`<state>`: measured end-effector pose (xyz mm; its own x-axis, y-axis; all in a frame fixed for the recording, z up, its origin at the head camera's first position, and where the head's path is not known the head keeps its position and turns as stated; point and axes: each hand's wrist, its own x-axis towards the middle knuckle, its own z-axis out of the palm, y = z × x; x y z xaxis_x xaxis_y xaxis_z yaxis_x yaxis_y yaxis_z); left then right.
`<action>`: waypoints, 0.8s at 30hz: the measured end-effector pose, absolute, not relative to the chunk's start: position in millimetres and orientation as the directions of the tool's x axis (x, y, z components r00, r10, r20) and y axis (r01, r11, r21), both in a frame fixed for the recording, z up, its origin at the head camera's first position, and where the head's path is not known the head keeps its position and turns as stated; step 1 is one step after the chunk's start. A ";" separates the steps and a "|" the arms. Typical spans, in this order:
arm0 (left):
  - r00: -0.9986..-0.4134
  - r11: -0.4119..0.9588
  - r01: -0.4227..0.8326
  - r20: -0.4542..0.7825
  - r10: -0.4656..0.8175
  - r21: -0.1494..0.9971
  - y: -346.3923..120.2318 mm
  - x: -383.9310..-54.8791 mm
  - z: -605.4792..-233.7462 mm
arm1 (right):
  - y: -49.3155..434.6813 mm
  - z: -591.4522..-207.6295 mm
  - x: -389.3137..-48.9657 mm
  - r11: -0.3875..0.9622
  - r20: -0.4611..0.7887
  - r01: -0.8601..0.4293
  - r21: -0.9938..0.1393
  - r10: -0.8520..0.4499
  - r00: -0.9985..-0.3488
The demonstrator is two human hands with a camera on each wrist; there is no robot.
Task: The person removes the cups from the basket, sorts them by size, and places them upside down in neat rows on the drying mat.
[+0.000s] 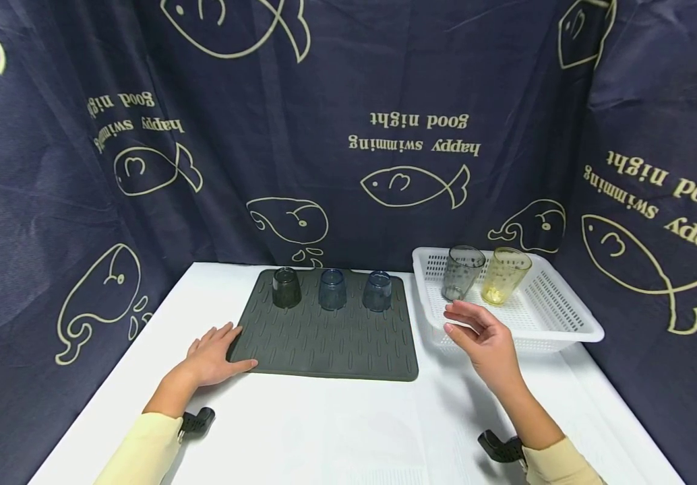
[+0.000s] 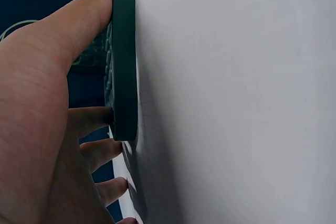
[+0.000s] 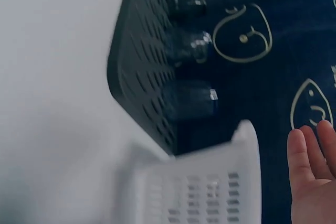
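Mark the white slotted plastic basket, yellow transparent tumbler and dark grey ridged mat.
White slotted plastic basket (image 1: 561, 335): head view, front rim.
Yellow transparent tumbler (image 1: 506, 275): head view, middle of side wall.
Dark grey ridged mat (image 1: 329, 342): head view, bare front surface.

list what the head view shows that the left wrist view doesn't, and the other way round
Only the head view shows the right hand and the white basket with a grey glass and a yellow glass in it.

Only the left wrist view gives a close, edge-on look at the mat.

Both show the left hand touching that mat, the white tabletop and the dark blue curtain.
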<state>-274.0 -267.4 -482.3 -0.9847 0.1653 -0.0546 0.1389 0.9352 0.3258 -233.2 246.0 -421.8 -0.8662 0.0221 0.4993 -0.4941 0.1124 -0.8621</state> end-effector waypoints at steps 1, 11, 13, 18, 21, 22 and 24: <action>-0.985 0.936 0.139 -0.054 0.165 0.324 -267.5 -274.2 -482.5 | 250.0 -419.7 -233.9 0.121 0.504 -0.497 -0.859 0.033 -0.863; -0.984 0.935 0.148 -0.044 0.171 0.323 -269.3 -274.9 -485.2 | 283.8 -404.1 -246.7 0.287 0.501 -0.439 -0.851 0.193 -0.844; -0.984 0.934 0.152 -0.038 0.174 0.324 -269.6 -274.4 -485.6 | 289.9 -400.7 -249.9 0.318 0.507 -0.431 -0.845 0.214 -0.835; -0.984 0.930 0.159 -0.028 0.178 0.330 -269.5 -273.7 -485.0 | 301.4 -394.1 -256.7 0.336 0.515 -0.424 -0.841 0.258 -0.817; -0.984 0.930 0.161 -0.025 0.179 0.330 -269.6 -273.9 -485.0 | 307.0 -391.0 -260.3 0.352 0.521 -0.422 -0.835 0.262 -0.812; -0.983 0.930 0.162 -0.024 0.180 0.329 -269.8 -274.1 -485.2 | 309.0 -390.1 -261.6 0.368 0.525 -0.419 -0.830 0.261 -0.810; -0.983 0.931 0.164 -0.023 0.181 0.327 -270.0 -274.3 -485.5 | 313.1 -387.8 -264.3 0.397 0.529 -0.410 -0.821 0.260 -0.808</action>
<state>-274.3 -270.0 -485.5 -0.9831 0.1814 -0.0230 0.1641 0.9308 0.3266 -264.3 313.1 -387.8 -0.8080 0.2596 0.5288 -0.4098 0.3973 -0.8211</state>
